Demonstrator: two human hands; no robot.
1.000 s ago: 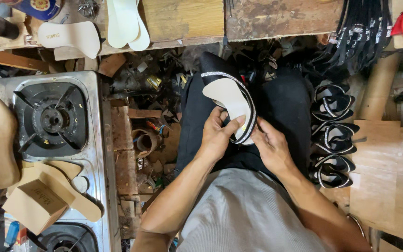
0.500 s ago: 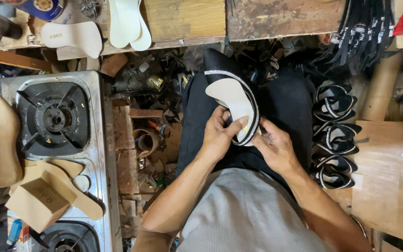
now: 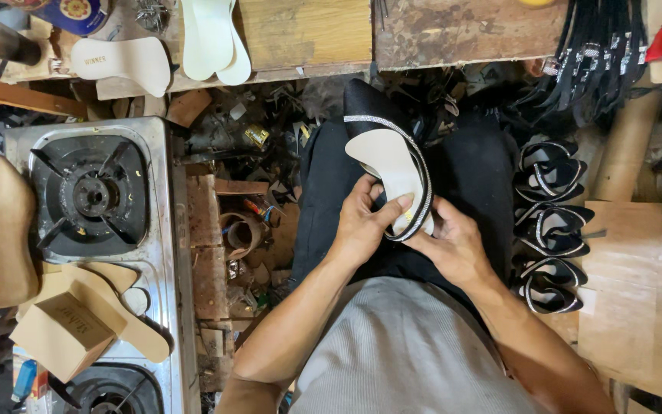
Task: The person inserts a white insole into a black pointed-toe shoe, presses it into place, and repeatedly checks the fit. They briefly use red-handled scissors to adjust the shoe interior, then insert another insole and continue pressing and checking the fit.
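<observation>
The black shoe (image 3: 392, 165) lies sole-up on the lap, its cream insole already seated and the studded strap running round the edge; judging by the fingers, the heel end is still being pressed down. The left hand (image 3: 362, 222) curls closed round the heel, thumb on the insole; the right hand (image 3: 453, 245) pinches the strap's edge, both wrists bent inward

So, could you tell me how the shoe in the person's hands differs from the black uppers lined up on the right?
The shoe carries a white insole; the black uppers are bare curled straps. The shoe is gripped by the left hand and right hand over the lap; the uppers lie untouched in a row. Both are black with a sparkly silver trim.
</observation>
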